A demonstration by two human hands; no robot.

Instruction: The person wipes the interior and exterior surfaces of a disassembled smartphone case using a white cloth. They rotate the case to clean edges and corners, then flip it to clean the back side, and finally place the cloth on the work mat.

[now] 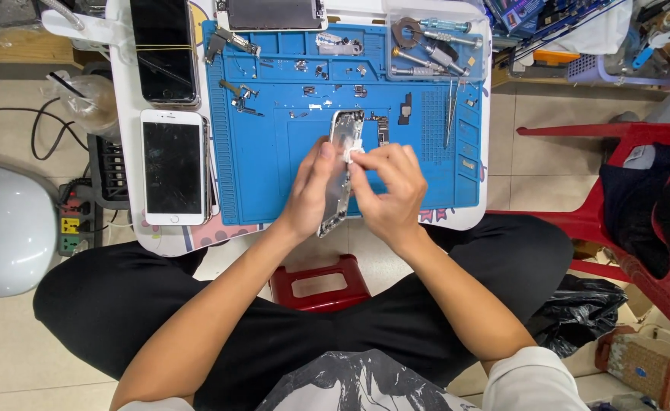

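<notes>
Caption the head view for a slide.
Both hands, left hand and right hand, hold a phone frame over a blue mat.

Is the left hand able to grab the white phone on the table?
Probably yes, once freed: the white phone lies uncovered just left of the left hand, but that hand holds the silver phone frame.

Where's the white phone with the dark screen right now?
The white phone lies flat at the table's left side, just left of the blue mat, below a black phone.

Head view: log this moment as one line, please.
left hand: holds phone frame | right hand: pinches small white piece against frame | under: blue mat | beside: white phone
</notes>
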